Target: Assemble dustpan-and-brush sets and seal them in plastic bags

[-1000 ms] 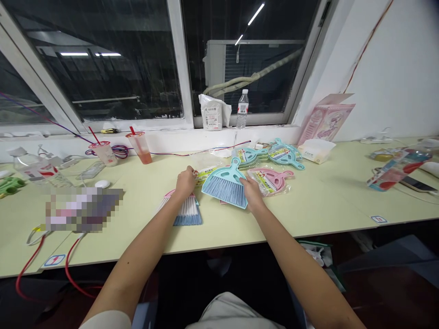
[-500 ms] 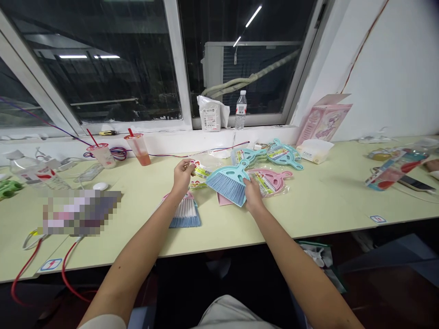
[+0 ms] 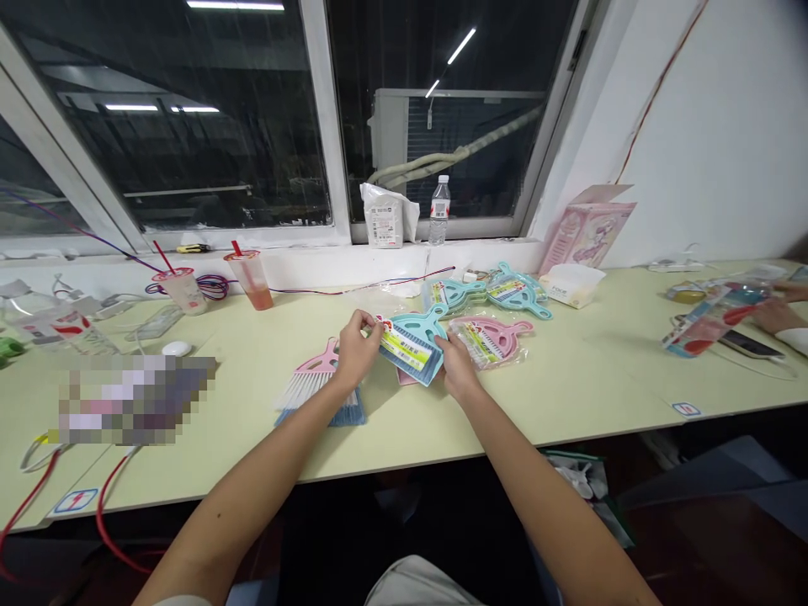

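My right hand (image 3: 459, 368) grips the edge of a teal dustpan-and-brush set (image 3: 434, 320) with blue bristles, raised over the table. My left hand (image 3: 359, 349) pinches the left end of a printed label card (image 3: 407, 345), which lies across the set's bristles. Below my left hand, a pink hand brush (image 3: 319, 360) with white and blue bristles rests on the table. Part of a pink dustpan (image 3: 406, 379) shows under the teal set. To the right lies a wrapped pink set (image 3: 498, 335); wrapped teal sets (image 3: 518, 290) lie behind.
Two drink cups (image 3: 251, 282) with red straws stand by the sill. A water bottle (image 3: 440, 210) stands on it. A tissue pack (image 3: 573, 284) and pink box (image 3: 587, 236) are back right. Another person's hand (image 3: 773, 318) is near a phone (image 3: 751, 343) at far right.
My left hand has moved right, bringing the label card across the teal set's bristles. More of the pink brush shows. At far right, another person's hand has come further into view.
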`<state>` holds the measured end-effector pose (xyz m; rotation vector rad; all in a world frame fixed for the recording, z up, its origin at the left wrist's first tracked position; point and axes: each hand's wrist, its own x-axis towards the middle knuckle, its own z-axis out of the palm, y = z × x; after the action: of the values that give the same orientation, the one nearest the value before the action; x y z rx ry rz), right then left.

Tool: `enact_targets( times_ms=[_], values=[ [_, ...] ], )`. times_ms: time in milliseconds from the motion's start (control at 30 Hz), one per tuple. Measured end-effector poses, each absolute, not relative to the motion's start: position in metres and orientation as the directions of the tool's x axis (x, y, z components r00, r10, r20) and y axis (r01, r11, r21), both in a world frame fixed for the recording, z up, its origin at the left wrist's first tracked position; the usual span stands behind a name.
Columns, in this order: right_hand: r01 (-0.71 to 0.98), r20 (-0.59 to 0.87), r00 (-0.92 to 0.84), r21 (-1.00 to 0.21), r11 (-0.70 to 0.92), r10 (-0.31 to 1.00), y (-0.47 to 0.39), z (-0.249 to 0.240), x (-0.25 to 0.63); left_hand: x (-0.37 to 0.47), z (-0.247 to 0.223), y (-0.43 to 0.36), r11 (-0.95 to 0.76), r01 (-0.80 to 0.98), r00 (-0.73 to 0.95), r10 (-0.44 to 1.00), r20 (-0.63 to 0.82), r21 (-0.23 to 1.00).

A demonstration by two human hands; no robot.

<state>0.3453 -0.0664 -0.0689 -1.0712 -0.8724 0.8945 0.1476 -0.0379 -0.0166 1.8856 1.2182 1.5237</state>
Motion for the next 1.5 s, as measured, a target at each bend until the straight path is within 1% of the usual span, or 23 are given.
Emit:
enact_targets(
  times_ms=[67, 133, 267, 367, 467, 533, 600, 667, 733, 800, 933, 1100, 1267, 1333, 1367, 1433, 1500],
  values=[
    [-0.311, -0.012, 0.334, -0.945, 0.098, 0.943, -0.072, -0.061, 0.341, 0.150, -0.021, -0.043, -0.538, 0.563, 0.050, 0.780, 0.624, 0.627],
    [-0.407, -0.114, 0.278, -0.913, 0.009, 0.954, -0.076, -0.054, 0.338, 0.152, -0.023, -0.046, -0.518, 0.678, 0.077, 0.756, 0.650, 0.522],
    [-0.483, -0.157, 0.200, -0.875, -0.042, 0.967, -0.083, -0.045, 0.335, 0.154, -0.026, -0.047, -0.464, 0.773, 0.096, 0.760, 0.643, 0.433],
    [-0.495, -0.154, 0.201, -0.868, -0.035, 0.967, -0.084, -0.044, 0.334, 0.154, -0.029, -0.046, -0.454, 0.802, 0.093, 0.737, 0.669, 0.389],
    [-0.513, -0.145, 0.250, -0.858, 0.004, 0.957, -0.082, -0.046, 0.334, 0.154, -0.030, -0.046, -0.502, 0.788, 0.090, 0.668, 0.739, 0.358],
    [-0.535, -0.133, 0.289, -0.844, 0.045, 0.948, -0.079, -0.049, 0.334, 0.154, -0.029, -0.048, -0.585, 0.744, 0.145, 0.613, 0.777, 0.323],
    [-0.554, -0.122, 0.324, -0.829, 0.083, 0.938, -0.076, -0.051, 0.335, 0.155, -0.028, -0.051, -0.704, 0.660, 0.272, 0.550, 0.790, 0.263],
    [-0.562, -0.114, 0.356, -0.819, 0.115, 0.928, -0.073, -0.053, 0.336, 0.156, -0.028, -0.054, -0.814, 0.549, 0.435, 0.471, 0.768, 0.189],
    [-0.562, -0.104, 0.376, -0.816, 0.138, 0.921, -0.072, -0.054, 0.338, 0.156, -0.029, -0.056, -0.879, 0.458, 0.561, 0.400, 0.725, 0.130],
    [-0.560, -0.099, 0.384, -0.815, 0.146, 0.918, -0.071, -0.055, 0.339, 0.157, -0.030, -0.057, -0.902, 0.420, 0.617, 0.365, 0.697, 0.101],
    [-0.560, -0.106, 0.383, -0.817, 0.139, 0.918, -0.071, -0.055, 0.338, 0.156, -0.030, -0.056, -0.905, 0.416, 0.632, 0.362, 0.686, 0.094],
    [-0.557, -0.116, 0.391, -0.820, 0.134, 0.913, -0.072, -0.053, 0.337, 0.156, -0.029, -0.056, -0.885, 0.456, 0.629, 0.393, 0.671, 0.091],
    [-0.565, -0.119, 0.378, -0.815, 0.127, 0.918, -0.073, -0.053, 0.338, 0.154, -0.026, -0.056, -0.887, 0.454, 0.602, 0.378, 0.703, 0.088],
    [-0.566, -0.122, 0.385, -0.814, 0.130, 0.915, -0.073, -0.052, 0.338, 0.151, -0.022, -0.052, -0.865, 0.488, 0.531, 0.402, 0.746, 0.119],
    [-0.565, -0.127, 0.391, -0.815, 0.129, 0.912, -0.073, -0.052, 0.338, 0.148, -0.020, -0.049, -0.838, 0.524, 0.469, 0.434, 0.770, 0.153],
    [-0.564, -0.134, 0.401, -0.816, 0.129, 0.906, -0.074, -0.051, 0.338, 0.140, -0.017, -0.040, -0.741, 0.620, 0.303, 0.530, 0.792, 0.258],
    [-0.566, -0.132, 0.404, -0.814, 0.134, 0.905, -0.075, -0.050, 0.338, 0.130, -0.015, -0.025, -0.604, 0.700, 0.152, 0.646, 0.748, 0.380]
  ],
)
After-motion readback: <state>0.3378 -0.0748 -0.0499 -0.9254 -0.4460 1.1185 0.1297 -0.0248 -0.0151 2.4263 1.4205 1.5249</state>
